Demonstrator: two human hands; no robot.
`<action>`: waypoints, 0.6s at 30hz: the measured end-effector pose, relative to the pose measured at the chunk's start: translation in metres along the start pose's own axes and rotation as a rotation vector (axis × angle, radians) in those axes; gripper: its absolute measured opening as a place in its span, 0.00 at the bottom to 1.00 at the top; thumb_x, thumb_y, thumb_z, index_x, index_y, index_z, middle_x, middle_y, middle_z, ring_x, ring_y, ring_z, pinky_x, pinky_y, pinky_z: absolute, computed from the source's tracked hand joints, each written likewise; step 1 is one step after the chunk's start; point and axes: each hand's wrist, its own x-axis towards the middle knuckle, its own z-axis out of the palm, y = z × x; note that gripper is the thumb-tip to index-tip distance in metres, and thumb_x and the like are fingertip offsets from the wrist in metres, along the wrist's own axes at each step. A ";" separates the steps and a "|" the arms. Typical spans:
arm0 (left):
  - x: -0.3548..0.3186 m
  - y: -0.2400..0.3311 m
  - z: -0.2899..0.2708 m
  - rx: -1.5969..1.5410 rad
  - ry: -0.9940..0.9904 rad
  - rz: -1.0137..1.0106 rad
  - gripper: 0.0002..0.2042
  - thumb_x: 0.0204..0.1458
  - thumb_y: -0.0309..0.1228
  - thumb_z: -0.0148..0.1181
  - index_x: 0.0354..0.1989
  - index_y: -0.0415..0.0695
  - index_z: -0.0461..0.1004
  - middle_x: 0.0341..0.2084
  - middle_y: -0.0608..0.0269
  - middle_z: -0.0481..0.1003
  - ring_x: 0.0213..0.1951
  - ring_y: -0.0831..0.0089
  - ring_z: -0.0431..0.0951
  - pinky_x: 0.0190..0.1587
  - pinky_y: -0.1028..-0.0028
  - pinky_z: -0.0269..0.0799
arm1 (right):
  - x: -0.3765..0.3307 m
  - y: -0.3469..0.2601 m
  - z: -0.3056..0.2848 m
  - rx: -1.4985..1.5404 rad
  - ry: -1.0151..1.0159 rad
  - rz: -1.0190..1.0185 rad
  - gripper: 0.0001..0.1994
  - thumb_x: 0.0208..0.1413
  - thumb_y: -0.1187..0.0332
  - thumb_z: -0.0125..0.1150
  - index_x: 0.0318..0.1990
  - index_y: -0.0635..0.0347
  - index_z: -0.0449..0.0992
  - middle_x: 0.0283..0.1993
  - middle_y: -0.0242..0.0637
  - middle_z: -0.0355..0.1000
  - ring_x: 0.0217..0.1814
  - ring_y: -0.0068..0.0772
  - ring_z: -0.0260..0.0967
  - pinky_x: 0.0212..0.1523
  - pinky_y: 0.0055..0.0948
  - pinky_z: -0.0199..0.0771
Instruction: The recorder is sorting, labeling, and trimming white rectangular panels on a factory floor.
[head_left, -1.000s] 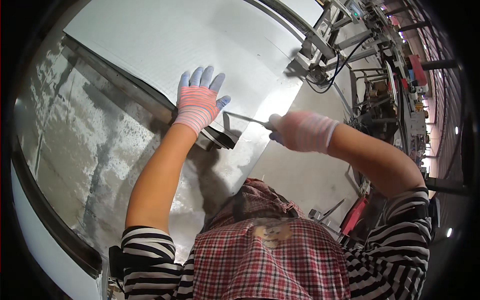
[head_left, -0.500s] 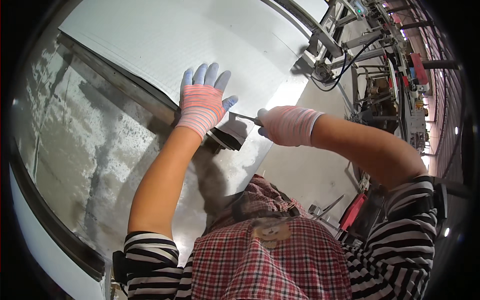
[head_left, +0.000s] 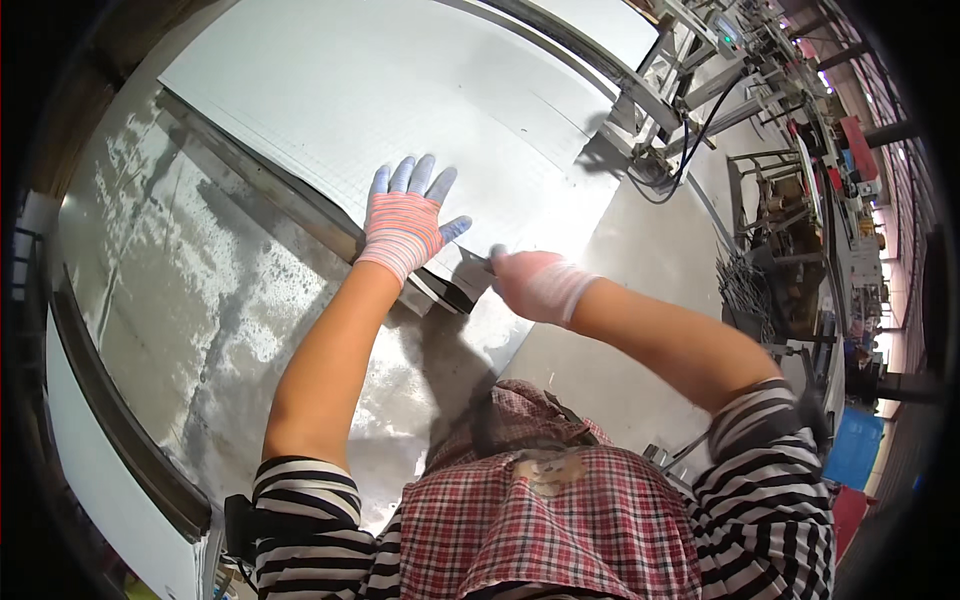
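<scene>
A large white sheet (head_left: pixel 330 90) lies spread out in front of me, its surface faintly lined. My left hand (head_left: pixel 408 205), in a striped pink glove with grey-blue fingers, presses flat on it near the left edge, fingers spread. To the right, my right hand (head_left: pixel 530 283), gloved too and smeared by motion, is closed around the handle of a thin knife (head_left: pixel 478 260). Its blade points left toward the sheet's near corner; the blade is hard to make out now. Beneath that corner, a dark-edged flap (head_left: pixel 455 291) juts toward me.
Under the sheet's left side runs a metal rail (head_left: pixel 270 178) above a stained concrete floor (head_left: pixel 180 250). A machine frame with cables (head_left: pixel 660 150) stands at the far right. Another pale panel with a dark edge (head_left: pixel 110 440) lies at lower left; a blue bin (head_left: pixel 853 448) is at lower right.
My right hand has moved down and slightly left with the knife, nearer my body. My left hand stays flat on the sheet. The whole view has shifted a little.
</scene>
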 end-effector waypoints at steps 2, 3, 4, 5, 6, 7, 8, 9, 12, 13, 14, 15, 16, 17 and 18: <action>-0.003 -0.003 0.003 0.015 -0.009 -0.011 0.38 0.57 0.63 0.44 0.73 0.59 0.51 0.72 0.57 0.51 0.72 0.58 0.49 0.72 0.53 0.39 | -0.027 0.011 -0.005 0.005 -0.046 0.002 0.15 0.60 0.71 0.46 0.52 0.68 0.67 0.43 0.55 0.77 0.47 0.57 0.76 0.45 0.49 0.76; -0.003 -0.005 0.005 0.030 -0.020 -0.017 0.38 0.57 0.63 0.44 0.73 0.59 0.51 0.72 0.57 0.51 0.72 0.58 0.49 0.72 0.53 0.39 | -0.039 0.018 -0.001 -0.035 -0.091 0.012 0.15 0.61 0.71 0.45 0.52 0.68 0.67 0.43 0.55 0.77 0.47 0.57 0.76 0.46 0.50 0.75; -0.005 -0.006 0.008 0.056 -0.020 -0.015 0.37 0.58 0.63 0.44 0.73 0.58 0.51 0.72 0.57 0.50 0.72 0.58 0.50 0.72 0.53 0.39 | -0.042 0.025 0.003 -0.072 -0.139 0.021 0.15 0.61 0.71 0.44 0.53 0.67 0.67 0.43 0.55 0.77 0.48 0.57 0.76 0.47 0.50 0.75; -0.003 -0.003 0.007 0.056 -0.027 0.005 0.37 0.58 0.63 0.44 0.73 0.58 0.51 0.72 0.57 0.50 0.72 0.58 0.50 0.72 0.53 0.39 | -0.041 0.032 0.010 -0.055 -0.142 0.030 0.15 0.61 0.71 0.44 0.53 0.67 0.67 0.43 0.55 0.77 0.48 0.57 0.76 0.47 0.50 0.75; 0.000 0.000 0.004 0.069 0.001 -0.001 0.37 0.58 0.62 0.44 0.73 0.58 0.51 0.72 0.57 0.50 0.72 0.58 0.50 0.72 0.52 0.39 | -0.035 0.041 0.019 -0.029 -0.111 -0.003 0.15 0.62 0.70 0.45 0.53 0.67 0.67 0.43 0.55 0.77 0.48 0.57 0.76 0.48 0.50 0.74; 0.004 0.002 0.004 0.083 0.026 -0.005 0.37 0.58 0.62 0.44 0.73 0.57 0.51 0.72 0.56 0.50 0.72 0.58 0.50 0.72 0.52 0.39 | -0.025 0.049 0.029 0.001 -0.079 -0.038 0.15 0.63 0.69 0.45 0.53 0.67 0.68 0.43 0.55 0.77 0.48 0.57 0.76 0.49 0.50 0.74; 0.007 0.002 0.004 0.103 0.084 0.011 0.38 0.57 0.61 0.46 0.73 0.56 0.50 0.72 0.55 0.51 0.72 0.56 0.50 0.72 0.51 0.40 | -0.008 0.056 0.043 0.113 -0.004 -0.058 0.14 0.62 0.68 0.48 0.51 0.66 0.69 0.44 0.54 0.77 0.49 0.56 0.76 0.49 0.48 0.74; 0.005 0.005 0.006 0.112 0.073 0.044 0.38 0.57 0.61 0.46 0.73 0.56 0.50 0.72 0.55 0.51 0.72 0.56 0.50 0.72 0.51 0.40 | 0.014 0.053 0.047 0.448 -0.103 0.095 0.13 0.59 0.69 0.52 0.49 0.65 0.71 0.42 0.52 0.78 0.48 0.55 0.76 0.46 0.48 0.76; 0.013 0.009 0.005 0.164 0.066 0.006 0.38 0.56 0.62 0.47 0.72 0.56 0.52 0.71 0.55 0.51 0.71 0.55 0.51 0.71 0.51 0.42 | 0.046 0.056 0.072 0.071 0.031 -0.125 0.14 0.55 0.71 0.56 0.48 0.64 0.74 0.39 0.53 0.78 0.46 0.54 0.78 0.42 0.48 0.78; 0.011 0.009 0.007 0.193 0.070 0.014 0.38 0.56 0.62 0.47 0.72 0.56 0.52 0.71 0.55 0.51 0.71 0.55 0.51 0.71 0.51 0.42 | 0.049 0.056 0.080 0.089 0.050 -0.129 0.14 0.53 0.71 0.57 0.47 0.64 0.74 0.38 0.53 0.78 0.45 0.54 0.78 0.42 0.48 0.78; 0.013 0.008 0.013 0.181 0.048 0.021 0.39 0.56 0.60 0.49 0.73 0.55 0.51 0.71 0.53 0.51 0.71 0.53 0.51 0.71 0.51 0.42 | 0.050 0.054 0.088 0.102 0.120 -0.089 0.15 0.52 0.73 0.58 0.48 0.64 0.74 0.40 0.53 0.79 0.46 0.53 0.78 0.43 0.46 0.79; 0.009 0.007 0.014 0.169 0.015 0.027 0.39 0.56 0.58 0.52 0.73 0.55 0.49 0.72 0.51 0.50 0.71 0.50 0.51 0.71 0.50 0.43 | 0.040 0.052 0.084 0.118 0.134 -0.102 0.15 0.52 0.73 0.58 0.48 0.64 0.74 0.40 0.53 0.79 0.46 0.53 0.78 0.43 0.46 0.79; 0.007 0.005 0.017 0.154 0.007 0.022 0.39 0.57 0.57 0.52 0.73 0.54 0.48 0.72 0.50 0.50 0.71 0.49 0.50 0.71 0.49 0.42 | 0.029 0.056 0.081 0.171 0.081 -0.100 0.16 0.51 0.73 0.58 0.49 0.64 0.74 0.41 0.52 0.79 0.46 0.53 0.78 0.43 0.46 0.79; 0.006 0.005 0.019 0.168 0.000 0.026 0.39 0.57 0.57 0.52 0.73 0.54 0.48 0.72 0.50 0.50 0.71 0.49 0.50 0.71 0.49 0.42 | 0.014 0.060 0.079 0.224 0.019 -0.093 0.17 0.51 0.74 0.58 0.50 0.63 0.73 0.41 0.51 0.79 0.46 0.53 0.78 0.43 0.46 0.79; 0.008 0.007 0.021 0.162 0.009 0.027 0.39 0.57 0.56 0.52 0.74 0.54 0.48 0.71 0.50 0.50 0.71 0.48 0.50 0.71 0.49 0.42 | 0.000 0.069 0.080 0.232 0.016 -0.100 0.17 0.51 0.74 0.58 0.50 0.63 0.73 0.41 0.51 0.79 0.46 0.53 0.78 0.43 0.46 0.79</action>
